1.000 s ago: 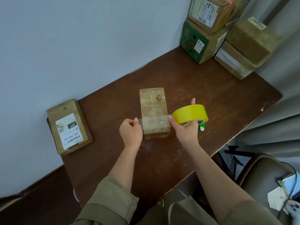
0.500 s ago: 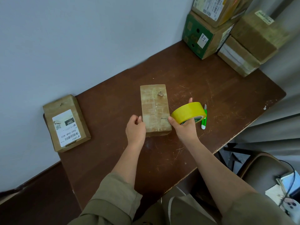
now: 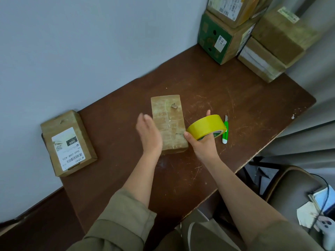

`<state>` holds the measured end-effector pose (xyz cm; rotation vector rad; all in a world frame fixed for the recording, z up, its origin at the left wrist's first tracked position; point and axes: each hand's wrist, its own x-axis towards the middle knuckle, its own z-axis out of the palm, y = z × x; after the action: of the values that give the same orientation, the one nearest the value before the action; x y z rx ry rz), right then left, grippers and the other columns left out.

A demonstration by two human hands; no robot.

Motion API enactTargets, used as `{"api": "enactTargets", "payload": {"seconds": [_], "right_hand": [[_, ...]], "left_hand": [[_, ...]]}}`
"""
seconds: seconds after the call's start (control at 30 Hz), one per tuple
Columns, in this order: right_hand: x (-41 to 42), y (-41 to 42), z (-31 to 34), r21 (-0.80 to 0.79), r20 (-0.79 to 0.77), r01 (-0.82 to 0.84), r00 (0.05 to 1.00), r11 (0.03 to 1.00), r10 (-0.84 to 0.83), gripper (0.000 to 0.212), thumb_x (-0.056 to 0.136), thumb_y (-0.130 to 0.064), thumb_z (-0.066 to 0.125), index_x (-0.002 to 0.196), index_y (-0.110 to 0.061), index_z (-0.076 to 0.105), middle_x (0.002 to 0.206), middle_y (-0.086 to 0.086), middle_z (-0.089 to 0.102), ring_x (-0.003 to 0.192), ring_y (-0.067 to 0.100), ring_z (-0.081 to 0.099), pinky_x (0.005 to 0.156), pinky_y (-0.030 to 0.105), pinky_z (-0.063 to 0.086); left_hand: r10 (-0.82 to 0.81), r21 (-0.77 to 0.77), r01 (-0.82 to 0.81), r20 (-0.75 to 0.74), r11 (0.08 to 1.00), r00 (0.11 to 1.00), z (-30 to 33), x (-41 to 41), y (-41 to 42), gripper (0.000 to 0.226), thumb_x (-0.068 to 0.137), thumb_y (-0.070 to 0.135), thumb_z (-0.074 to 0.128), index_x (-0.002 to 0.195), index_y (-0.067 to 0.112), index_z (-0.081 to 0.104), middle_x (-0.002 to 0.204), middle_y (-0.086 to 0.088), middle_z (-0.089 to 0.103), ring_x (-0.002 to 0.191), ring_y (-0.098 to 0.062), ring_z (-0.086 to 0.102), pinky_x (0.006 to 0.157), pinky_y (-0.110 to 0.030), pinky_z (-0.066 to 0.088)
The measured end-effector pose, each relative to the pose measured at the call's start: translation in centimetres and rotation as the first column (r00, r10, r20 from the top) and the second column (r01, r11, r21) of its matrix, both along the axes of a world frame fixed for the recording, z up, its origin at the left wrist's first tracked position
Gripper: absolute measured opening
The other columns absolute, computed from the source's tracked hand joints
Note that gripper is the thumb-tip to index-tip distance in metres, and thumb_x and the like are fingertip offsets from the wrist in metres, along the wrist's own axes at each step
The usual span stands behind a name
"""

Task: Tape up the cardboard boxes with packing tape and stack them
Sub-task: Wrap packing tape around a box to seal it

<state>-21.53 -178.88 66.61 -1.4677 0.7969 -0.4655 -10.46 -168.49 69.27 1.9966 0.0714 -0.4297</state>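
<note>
A small taped cardboard box (image 3: 168, 122) lies flat in the middle of the brown table (image 3: 235, 105). My left hand (image 3: 148, 134) is raised at the box's left side, fingers straight, palm turned toward the box. My right hand (image 3: 201, 142) grips a yellow roll of packing tape (image 3: 205, 126) right beside the box's near right corner. A second small box (image 3: 68, 142) with a white barcode label lies at the table's left end, against the wall.
A green utility knife (image 3: 225, 130) lies just right of the tape roll. Several stacked boxes, one green (image 3: 215, 38), fill the far right corner. A chair (image 3: 293, 189) with papers and a cable stands off the table's right edge. A curtain hangs at right.
My left hand has let go of the tape end, pressed at the box's left side, then lifted off with fingers straight. The tape roll came in close to the box's right corner.
</note>
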Motion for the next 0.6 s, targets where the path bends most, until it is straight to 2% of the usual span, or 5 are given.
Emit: {"api": "enactTargets", "payload": {"seconds": [0.1, 0.2, 0.3, 0.47, 0.6], "right_hand": [[-0.1, 0.0, -0.2, 0.015, 0.017, 0.011, 1.000, 1.000, -0.011, 0.107, 0.089, -0.006, 0.072, 0.158, -0.027, -0.008, 0.082, 0.014, 0.057, 0.081, 0.018, 0.059, 0.089, 0.022, 0.051], [-0.3, 0.2, 0.0, 0.031, 0.024, 0.016, 1.000, 0.999, -0.017, 0.108, 0.089, -0.005, 0.072, 0.158, -0.025, -0.007, 0.081, 0.008, 0.057, 0.078, 0.009, 0.060, 0.087, 0.017, 0.050], [-0.2, 0.4, 0.2, 0.042, 0.034, 0.009, 0.999, 0.999, -0.011, 0.107, 0.088, -0.003, 0.073, 0.158, -0.024, -0.006, 0.082, 0.002, 0.057, 0.076, 0.005, 0.059, 0.084, 0.016, 0.049], [-0.3, 0.3, -0.1, 0.056, 0.026, 0.028, 0.999, 0.998, -0.029, 0.106, 0.088, -0.003, 0.072, 0.157, -0.024, -0.006, 0.081, 0.003, 0.056, 0.072, 0.001, 0.057, 0.080, 0.012, 0.048], [-0.4, 0.8, 0.1, 0.108, 0.010, 0.048, 0.999, 0.993, -0.050, 0.107, 0.088, -0.005, 0.073, 0.159, -0.023, -0.006, 0.086, 0.002, 0.061, 0.075, 0.001, 0.060, 0.083, 0.013, 0.048]], "left_hand": [[-0.257, 0.139, 0.245, 0.074, 0.960, 0.964, -1.0, -0.3, -0.8, 0.058, 0.106, 0.044, 0.019, 0.158, 0.017, 0.015, 0.159, -0.007, 0.028, 0.145, -0.022, 0.031, 0.117, -0.037, 0.026], [-0.273, 0.355, 0.247, 0.025, 0.901, 0.962, -0.9, -0.6, -0.9, 0.062, 0.105, 0.047, 0.018, 0.158, 0.020, 0.002, 0.160, -0.013, 0.019, 0.138, -0.031, 0.039, 0.110, -0.044, 0.035], [-0.332, 0.595, 0.170, 0.174, 0.786, 0.927, -0.3, -1.0, -1.6, 0.064, 0.105, 0.046, 0.021, 0.157, 0.015, 0.002, 0.160, -0.016, 0.016, 0.143, -0.034, 0.032, 0.115, -0.049, 0.033], [-0.403, 0.659, 0.214, 0.148, 0.721, 0.903, -0.3, -1.7, -2.7, 0.073, 0.102, 0.056, 0.020, 0.157, 0.013, -0.001, 0.142, -0.014, 0.037, 0.116, -0.033, 0.053, 0.073, -0.041, 0.045], [-0.431, 0.753, 0.188, 0.138, 0.630, 0.892, 0.3, -1.9, -3.6, 0.074, 0.104, 0.049, 0.021, 0.155, 0.001, -0.002, 0.158, -0.019, 0.019, 0.134, -0.035, 0.038, 0.102, -0.047, 0.040]]}}
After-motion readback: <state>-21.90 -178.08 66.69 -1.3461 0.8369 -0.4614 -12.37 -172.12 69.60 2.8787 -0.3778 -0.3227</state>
